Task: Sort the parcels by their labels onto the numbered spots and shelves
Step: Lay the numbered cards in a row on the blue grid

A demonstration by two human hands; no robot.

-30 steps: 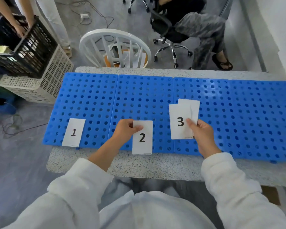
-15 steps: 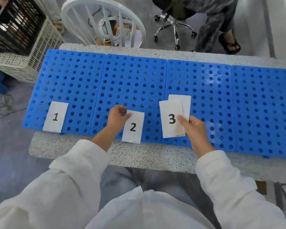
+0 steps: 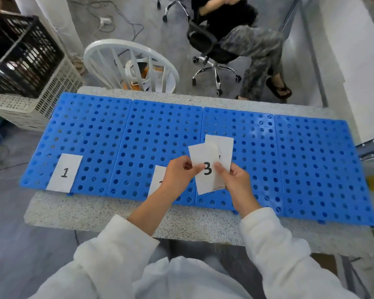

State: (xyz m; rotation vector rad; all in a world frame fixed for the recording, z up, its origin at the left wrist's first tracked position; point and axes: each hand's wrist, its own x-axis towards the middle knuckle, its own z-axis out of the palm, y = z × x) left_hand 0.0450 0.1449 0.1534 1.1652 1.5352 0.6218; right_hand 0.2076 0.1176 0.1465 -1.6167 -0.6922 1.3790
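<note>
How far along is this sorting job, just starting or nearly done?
Just starting. Card 1 and card 2 already lie on the blue mat. The left hand and right hand pinch card 3, with another card behind it. Those need placing; no parcels are on the mat yet.

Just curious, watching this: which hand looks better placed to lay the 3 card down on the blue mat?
Probably the left hand: it pinches only the 3 card, while the right hand also holds another card behind it.
</note>
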